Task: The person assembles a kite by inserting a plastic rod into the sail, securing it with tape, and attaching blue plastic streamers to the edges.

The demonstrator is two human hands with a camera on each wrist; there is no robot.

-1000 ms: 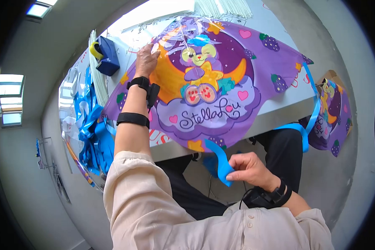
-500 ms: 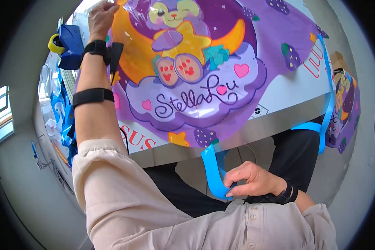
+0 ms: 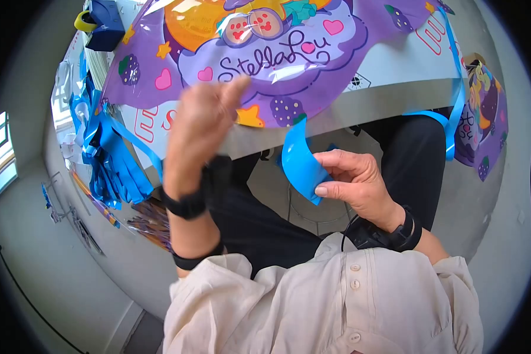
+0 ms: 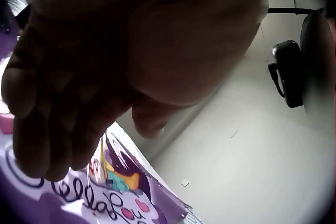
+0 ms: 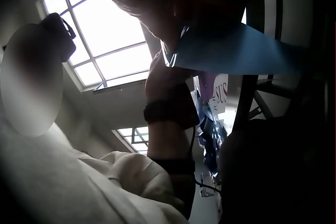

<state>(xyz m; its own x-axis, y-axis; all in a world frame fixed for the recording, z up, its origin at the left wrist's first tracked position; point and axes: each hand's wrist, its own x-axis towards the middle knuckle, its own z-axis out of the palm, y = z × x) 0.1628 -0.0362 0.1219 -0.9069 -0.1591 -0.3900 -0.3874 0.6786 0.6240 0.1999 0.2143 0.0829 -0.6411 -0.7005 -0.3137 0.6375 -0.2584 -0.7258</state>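
A purple printed kite point(image 3: 330, 65) with a cartoon figure and "StellaLou" lettering lies over the table. From its near edge hangs a wide blue ribbon point(image 3: 301, 162), its end pinched between the thumb and forefinger of my right hand point(image 3: 357, 183). That same ribbon point(image 5: 236, 50) crosses the top of the right wrist view. My left hand point(image 3: 203, 121) is blurred above the kite's near left edge. In the left wrist view the left fingers point(image 4: 60, 145) are loosely bent with nothing between them, and the kite's lettering lies beyond.
A blue tape dispenser point(image 3: 105, 26) stands at the table's back left. Many blue ribbons point(image 3: 115, 165) hang off the left side. Another printed kite point(image 3: 484, 118) leans at the right by a cardboard box. The table's metal edge point(image 3: 377, 106) runs in front of my knees.
My left hand has let go of the kite's upper left part and come back toward my body. The right hand keeps the ribbon end, now raised closer to the kite's edge. The head view has shifted downward.
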